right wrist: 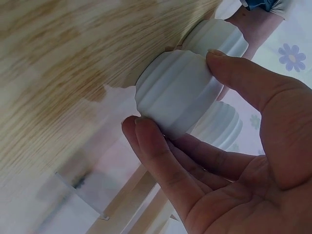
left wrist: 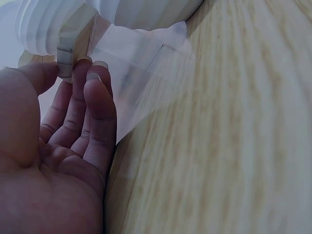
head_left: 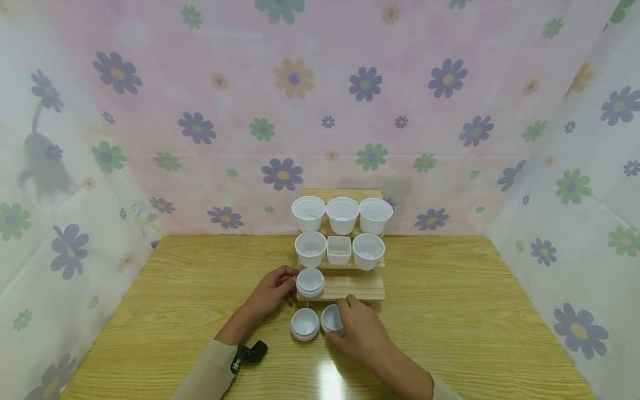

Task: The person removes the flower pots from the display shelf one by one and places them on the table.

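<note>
In the head view, my right hand (head_left: 364, 332) grips a small white ribbed pot (head_left: 331, 318) in front of the stepped wooden rack (head_left: 355, 288). The right wrist view shows the thumb on one side of that pot (right wrist: 178, 90) and the fingertips on the other. My left hand (head_left: 272, 290) is at the left end of the rack's lowest step, beside another ribbed pot (head_left: 310, 283) standing there. In the left wrist view, its thumb and fingers pinch the wooden board's end (left wrist: 73, 44). A third ribbed pot (head_left: 305, 325) stands on the table, left of the held one.
Smooth white cups (head_left: 342, 215) line the top step. On the middle step, two round cups (head_left: 369, 251) flank a square one (head_left: 339, 250). The rack stands on a wood-grain table (head_left: 450, 316), with flower-patterned cloth (head_left: 320, 128) behind and at both sides.
</note>
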`<state>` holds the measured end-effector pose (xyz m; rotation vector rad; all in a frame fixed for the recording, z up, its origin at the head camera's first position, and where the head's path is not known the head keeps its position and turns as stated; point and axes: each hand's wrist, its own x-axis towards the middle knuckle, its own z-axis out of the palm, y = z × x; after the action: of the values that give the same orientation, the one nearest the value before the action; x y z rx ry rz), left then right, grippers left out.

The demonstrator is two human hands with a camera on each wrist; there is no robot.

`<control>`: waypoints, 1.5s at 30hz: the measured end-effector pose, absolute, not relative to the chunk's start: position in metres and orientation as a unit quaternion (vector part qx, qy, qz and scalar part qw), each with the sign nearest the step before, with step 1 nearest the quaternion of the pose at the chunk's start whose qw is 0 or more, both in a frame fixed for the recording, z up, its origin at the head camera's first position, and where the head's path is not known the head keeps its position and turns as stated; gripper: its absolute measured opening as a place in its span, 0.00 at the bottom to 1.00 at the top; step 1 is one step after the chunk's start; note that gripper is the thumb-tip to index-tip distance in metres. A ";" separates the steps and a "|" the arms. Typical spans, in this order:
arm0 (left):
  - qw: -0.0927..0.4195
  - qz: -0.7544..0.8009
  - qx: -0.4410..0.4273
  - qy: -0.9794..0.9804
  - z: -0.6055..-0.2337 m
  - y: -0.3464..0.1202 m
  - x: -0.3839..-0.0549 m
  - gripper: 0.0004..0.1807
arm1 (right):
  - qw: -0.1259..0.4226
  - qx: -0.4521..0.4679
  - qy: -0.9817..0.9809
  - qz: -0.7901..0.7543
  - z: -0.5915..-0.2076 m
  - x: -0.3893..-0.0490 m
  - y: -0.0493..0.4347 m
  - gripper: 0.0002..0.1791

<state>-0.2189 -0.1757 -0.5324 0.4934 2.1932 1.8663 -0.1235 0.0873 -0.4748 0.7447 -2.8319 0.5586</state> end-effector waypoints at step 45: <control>0.115 0.640 0.162 0.742 -0.532 -0.177 -0.219 0.15 | 0.175 0.258 -0.926 0.212 -0.463 -0.127 0.090 0.29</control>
<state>-0.2189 -0.1765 -0.5321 0.4753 2.1748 1.8747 -0.1268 0.0900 -0.4633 0.7304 -2.6249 0.6003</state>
